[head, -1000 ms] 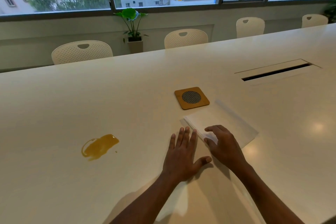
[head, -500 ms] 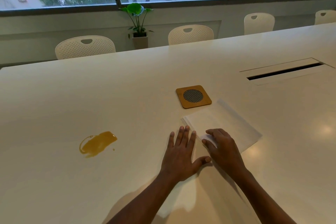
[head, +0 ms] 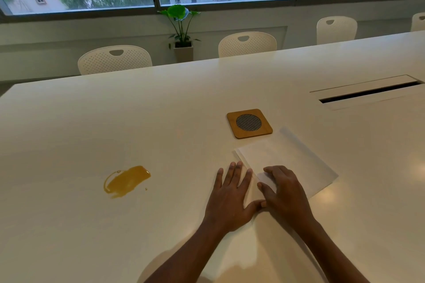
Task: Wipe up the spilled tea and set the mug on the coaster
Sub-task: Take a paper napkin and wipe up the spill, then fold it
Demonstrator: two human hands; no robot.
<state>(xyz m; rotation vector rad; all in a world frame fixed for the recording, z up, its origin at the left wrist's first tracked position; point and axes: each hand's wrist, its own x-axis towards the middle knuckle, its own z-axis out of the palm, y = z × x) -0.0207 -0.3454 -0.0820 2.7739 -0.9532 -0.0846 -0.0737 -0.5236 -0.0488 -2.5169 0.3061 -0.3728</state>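
Observation:
An amber puddle of spilled tea (head: 125, 182) lies on the white table (head: 92, 122), left of my hands. A square wooden coaster (head: 249, 123) with a dark mesh disc sits further back with nothing on it. Just in front of it lies a white paper napkin (head: 289, 158). My left hand (head: 231, 197) lies flat with straight fingers on the napkin's near left edge. My right hand (head: 286, 193) has curled fingers and pinches up a small fold at the napkin's near corner. No mug is in view.
A long cable slot (head: 368, 93) is cut into the table at the right. White perforated chairs (head: 115, 60) line the far edge, with a potted plant (head: 181, 30) by the window wall behind them.
My right hand's fingers have curled in and raised a small fold of the napkin. My left hand has stayed flat in place. The view has shifted slightly.

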